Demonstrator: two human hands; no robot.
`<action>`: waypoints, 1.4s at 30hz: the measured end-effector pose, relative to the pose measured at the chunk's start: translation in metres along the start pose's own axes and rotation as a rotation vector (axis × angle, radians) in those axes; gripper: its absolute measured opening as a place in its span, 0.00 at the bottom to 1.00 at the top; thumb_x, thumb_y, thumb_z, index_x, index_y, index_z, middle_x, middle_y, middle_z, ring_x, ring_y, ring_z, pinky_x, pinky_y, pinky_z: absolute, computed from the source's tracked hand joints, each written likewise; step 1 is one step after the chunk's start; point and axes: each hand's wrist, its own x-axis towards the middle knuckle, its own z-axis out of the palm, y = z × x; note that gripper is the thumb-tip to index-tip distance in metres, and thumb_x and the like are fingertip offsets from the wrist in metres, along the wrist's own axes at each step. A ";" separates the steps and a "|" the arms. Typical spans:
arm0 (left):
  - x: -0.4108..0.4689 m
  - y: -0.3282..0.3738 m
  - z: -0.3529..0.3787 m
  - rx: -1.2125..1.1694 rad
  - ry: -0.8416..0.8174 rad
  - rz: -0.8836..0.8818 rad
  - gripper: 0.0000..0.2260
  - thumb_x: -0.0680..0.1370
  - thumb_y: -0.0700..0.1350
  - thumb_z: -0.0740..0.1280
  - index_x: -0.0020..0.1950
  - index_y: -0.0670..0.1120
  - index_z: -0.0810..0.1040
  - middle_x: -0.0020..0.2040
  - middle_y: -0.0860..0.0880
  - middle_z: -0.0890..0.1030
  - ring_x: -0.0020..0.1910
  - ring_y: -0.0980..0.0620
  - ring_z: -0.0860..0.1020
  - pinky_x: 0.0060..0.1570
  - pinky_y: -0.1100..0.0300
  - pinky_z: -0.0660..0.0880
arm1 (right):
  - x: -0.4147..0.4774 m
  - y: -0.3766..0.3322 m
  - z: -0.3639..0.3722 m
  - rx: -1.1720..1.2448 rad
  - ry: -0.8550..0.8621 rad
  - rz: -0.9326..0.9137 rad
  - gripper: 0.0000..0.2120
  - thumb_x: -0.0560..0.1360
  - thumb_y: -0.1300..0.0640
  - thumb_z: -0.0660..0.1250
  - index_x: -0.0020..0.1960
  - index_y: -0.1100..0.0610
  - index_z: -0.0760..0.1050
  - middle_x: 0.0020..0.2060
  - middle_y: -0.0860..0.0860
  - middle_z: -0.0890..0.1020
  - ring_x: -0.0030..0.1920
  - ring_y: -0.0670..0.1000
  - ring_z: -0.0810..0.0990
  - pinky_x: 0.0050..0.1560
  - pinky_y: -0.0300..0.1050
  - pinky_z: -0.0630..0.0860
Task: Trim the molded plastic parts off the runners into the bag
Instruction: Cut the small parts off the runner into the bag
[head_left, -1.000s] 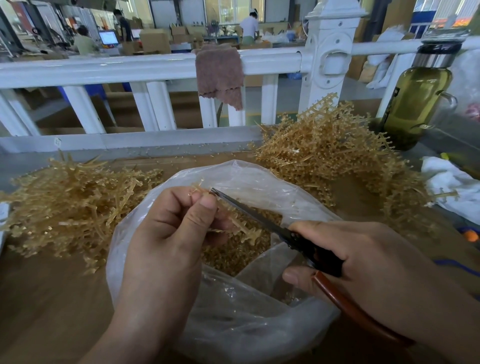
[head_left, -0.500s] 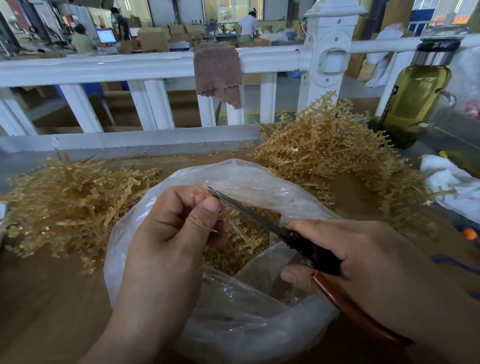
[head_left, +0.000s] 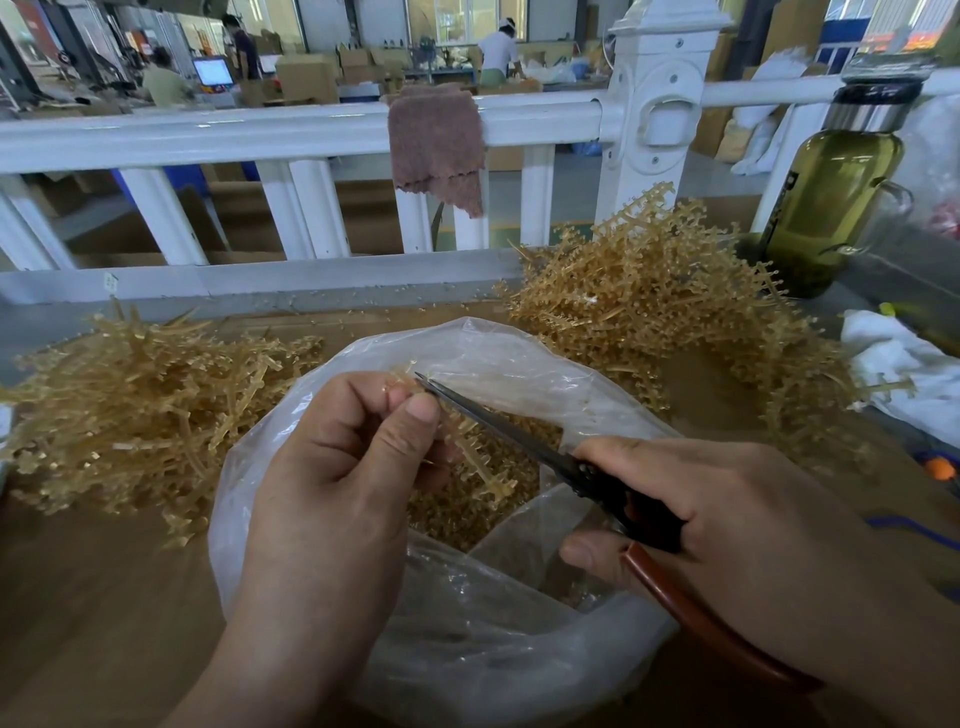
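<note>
1. A loose pile of tan runners (head_left: 130, 410) lies toward the left edge of the brown bench (head_left: 78, 623), its near side just beside the bag.
2. The left hand (head_left: 337, 493) is raised over the bag's mouth. Its fingers (head_left: 363, 400) and thumb are curled, pinching one runner (head_left: 480, 465), which hangs down from the grip over the opening.
3. A clear plastic bag (head_left: 467, 634) stands open at the middle of the bench's near edge, with trimmed tan parts (head_left: 452, 519) heaped inside.
4. A brownish cloth (head_left: 436, 140) hangs over the white railing (head_left: 208, 135) beyond the bench's far edge.
5. The scissors (head_left: 613, 493) slant up from the right hand toward the left. The blades appear drawn together, and the tip meets the runner right at the left fingertips.
6. The right hand (head_left: 727, 530) holds the scissors, fingers (head_left: 639, 452) and thumb wrapped around the black and reddish handles, above the bag's right side.
7. A second, taller heap of runners (head_left: 665, 322) fills the far right part of the bench, behind the bag and against the railing.
8. A glass bottle of yellow-green liquid (head_left: 831, 208) with a metal cap stands at the far right corner, just beyond that heap.
9. A crumpled white cloth (head_left: 904, 374) lies at the bench's right edge.
</note>
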 end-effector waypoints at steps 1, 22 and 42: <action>0.000 0.000 0.000 0.003 -0.001 0.003 0.12 0.73 0.49 0.67 0.44 0.40 0.76 0.36 0.48 0.82 0.36 0.55 0.80 0.39 0.63 0.80 | 0.000 0.000 0.000 0.001 0.002 -0.002 0.26 0.69 0.29 0.59 0.57 0.43 0.79 0.40 0.37 0.82 0.40 0.40 0.79 0.37 0.38 0.75; -0.002 0.000 -0.001 0.059 0.019 -0.009 0.11 0.74 0.49 0.72 0.43 0.42 0.78 0.36 0.46 0.83 0.37 0.52 0.82 0.41 0.63 0.81 | -0.001 0.000 -0.001 -0.001 -0.015 0.009 0.28 0.69 0.26 0.58 0.58 0.43 0.76 0.43 0.39 0.83 0.43 0.41 0.81 0.39 0.44 0.80; -0.003 -0.001 -0.001 0.150 0.002 0.037 0.09 0.75 0.50 0.67 0.42 0.45 0.79 0.37 0.49 0.84 0.37 0.53 0.83 0.40 0.62 0.81 | 0.001 0.004 -0.004 -0.002 -0.047 -0.038 0.24 0.71 0.28 0.55 0.45 0.47 0.77 0.30 0.43 0.76 0.35 0.42 0.76 0.37 0.43 0.72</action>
